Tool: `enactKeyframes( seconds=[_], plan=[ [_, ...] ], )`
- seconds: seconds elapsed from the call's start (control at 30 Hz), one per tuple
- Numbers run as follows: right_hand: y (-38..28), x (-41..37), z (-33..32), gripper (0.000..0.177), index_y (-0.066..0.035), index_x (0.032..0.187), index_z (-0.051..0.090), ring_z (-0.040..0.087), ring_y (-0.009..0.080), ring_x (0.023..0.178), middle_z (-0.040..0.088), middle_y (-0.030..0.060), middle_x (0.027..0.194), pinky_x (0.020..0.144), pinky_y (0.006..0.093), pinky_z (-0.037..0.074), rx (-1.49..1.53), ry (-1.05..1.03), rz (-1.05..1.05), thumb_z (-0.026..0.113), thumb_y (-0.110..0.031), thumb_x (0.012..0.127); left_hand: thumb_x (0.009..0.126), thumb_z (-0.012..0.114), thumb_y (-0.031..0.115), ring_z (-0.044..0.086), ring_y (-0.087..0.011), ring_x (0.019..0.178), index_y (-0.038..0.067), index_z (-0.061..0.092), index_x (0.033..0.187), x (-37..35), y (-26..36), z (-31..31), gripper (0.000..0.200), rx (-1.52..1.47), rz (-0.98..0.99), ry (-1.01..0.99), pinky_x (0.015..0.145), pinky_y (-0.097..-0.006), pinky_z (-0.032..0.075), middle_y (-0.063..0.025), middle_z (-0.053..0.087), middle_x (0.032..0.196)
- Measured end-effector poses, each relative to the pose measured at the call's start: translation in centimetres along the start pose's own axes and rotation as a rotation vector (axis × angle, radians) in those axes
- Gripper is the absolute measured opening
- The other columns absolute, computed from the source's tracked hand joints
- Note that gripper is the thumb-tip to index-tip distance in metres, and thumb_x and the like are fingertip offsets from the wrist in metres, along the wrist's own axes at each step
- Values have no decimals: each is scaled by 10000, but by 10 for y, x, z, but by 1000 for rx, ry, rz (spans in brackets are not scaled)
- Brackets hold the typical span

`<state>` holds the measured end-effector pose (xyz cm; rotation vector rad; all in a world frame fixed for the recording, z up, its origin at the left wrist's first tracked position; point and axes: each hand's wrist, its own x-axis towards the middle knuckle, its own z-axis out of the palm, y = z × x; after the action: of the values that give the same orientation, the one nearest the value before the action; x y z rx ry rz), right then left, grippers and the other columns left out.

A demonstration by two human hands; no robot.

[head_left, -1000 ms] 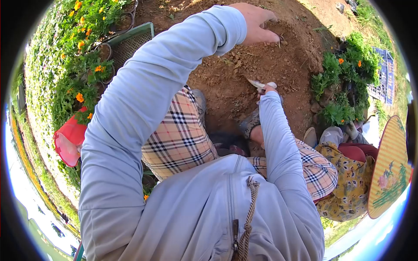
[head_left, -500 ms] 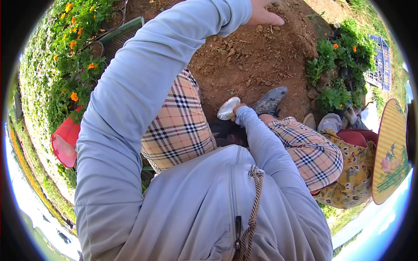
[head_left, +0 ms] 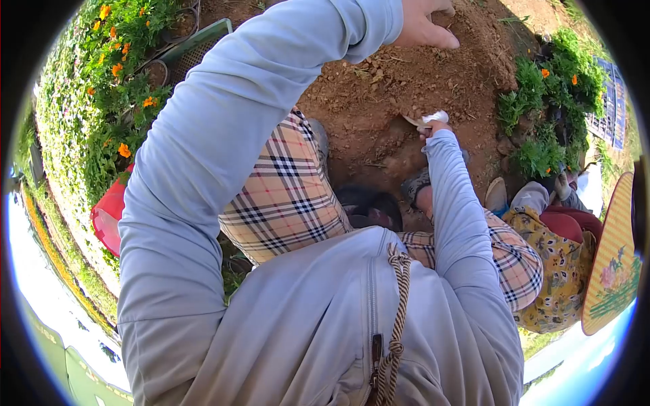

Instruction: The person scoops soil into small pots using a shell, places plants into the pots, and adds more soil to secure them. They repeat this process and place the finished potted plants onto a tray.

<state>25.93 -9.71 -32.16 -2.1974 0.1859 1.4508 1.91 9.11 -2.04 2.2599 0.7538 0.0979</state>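
Note:
My left hand [head_left: 426, 27] hangs over the reddish-brown soil [head_left: 379, 81] at the top of the view, thumb stretched out and apart from the fingers. Some of its fingers run toward the upper edge, and nothing shows in its grasp. Lower and a little to the right, my right hand [head_left: 437, 128] is closed around a shiny, rounded metal tool [head_left: 435, 117], whose bright surface catches the sun. Its pale edge points left, close over the soil. My fingers hide how the tool is held.
Marigolds [head_left: 122, 74] grow on the left, beside a green crate [head_left: 196, 51] and a red plastic container [head_left: 108, 213]. More marigold plants [head_left: 548, 108] stand right, with a blue crate [head_left: 613, 101] behind. Another person [head_left: 558, 277] crouches close on my right, a woven hat [head_left: 613, 264] alongside.
My right hand has moved up and right, away from my body, and the metal tool has turned from face-on to nearly edge-on. My left hand has shifted slightly right.

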Motion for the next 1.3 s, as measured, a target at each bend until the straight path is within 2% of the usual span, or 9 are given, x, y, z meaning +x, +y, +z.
enactKeyframes(
  seconds=[0.13, 0.23, 0.3, 0.5, 0.6, 0.67, 0.87, 1.17, 1.3],
  plan=[
    [-20, -11, -35, 250, 44, 937, 477, 537, 162, 457, 593, 137, 712, 407, 282, 469, 216, -81, -115, 448, -139, 768, 731, 503, 370, 527, -298, 873, -15, 426, 1097, 0, 8, 1, 537, -13, -1, -25, 763, -327, 415, -175, 559, 911],
    [42, -30, -22, 279, 25, 959, 497, 576, 203, 484, 598, 161, 732, 419, 331, 473, -626, -245, 135, 514, -104, 712, 732, 498, 372, 527, -299, 872, -14, 426, 1097, -6, 8, -5, 536, -16, -7, 1, 763, -325, 415, -174, 559, 912],
    [97, 10, -14, 327, 58, 966, 518, 601, 244, 605, 608, 136, 775, 537, 342, 483, -1544, -213, -26, 511, -115, 689, 733, 495, 372, 527, -299, 870, -16, 426, 1097, -9, 8, -8, 536, -6, 16, 43, 765, -325, 414, -174, 559, 911],
    [55, 6, 6, 277, 28, 963, 506, 602, 216, 626, 575, 165, 897, 542, 336, 489, -1108, -176, 4, 491, -105, 720, 729, 495, 381, 530, -296, 863, -24, 421, 1098, -2, 7, 0, 553, 46, -15, 4, 766, -326, 414, -169, 563, 902],
    [-1, -29, 13, 306, 35, 1033, 412, 589, 219, 581, 572, 149, 801, 470, 329, 501, 275, -213, -184, 469, -76, 755, 725, 500, 383, 534, -293, 855, -23, 422, 1098, 2, 3, 3, 557, 35, -21, -2, 759, -328, 417, -166, 565, 897],
    [-16, -36, 14, 262, 5, 1003, 456, 572, 195, 505, 580, 154, 750, 422, 322, 491, 309, -144, -281, 466, -82, 756, 724, 502, 381, 536, -291, 852, -22, 422, 1098, 0, 3, 3, 556, 19, -33, -28, 756, -328, 419, -165, 565, 896],
    [88, -50, 17, 168, 37, 796, 548, 555, 191, 456, 579, 135, 611, 390, 310, 451, -769, -519, 184, 547, -100, 698, 732, 501, 377, 534, -289, 861, -18, 420, 1101, -5, 3, -2, 547, -22, -10, -28, 756, -328, 419, -169, 562, 911],
    [60, -8, 35, 213, 36, 887, 496, 556, 198, 447, 583, 150, 633, 383, 341, 458, -763, -352, 7, 520, -104, 727, 737, 500, 367, 528, -294, 876, -10, 423, 1101, -4, 5, 2, 529, 18, -17, 1, 766, -333, 414, -179, 554, 933],
    [-25, -19, 33, 271, 3, 1022, 432, 574, 179, 559, 576, 126, 756, 427, 293, 478, 131, -234, -174, 489, -119, 786, 734, 501, 373, 529, -298, 874, -9, 426, 1097, -3, 7, 2, 532, 9, -37, -37, 769, -331, 414, -177, 556, 927]
  ],
)
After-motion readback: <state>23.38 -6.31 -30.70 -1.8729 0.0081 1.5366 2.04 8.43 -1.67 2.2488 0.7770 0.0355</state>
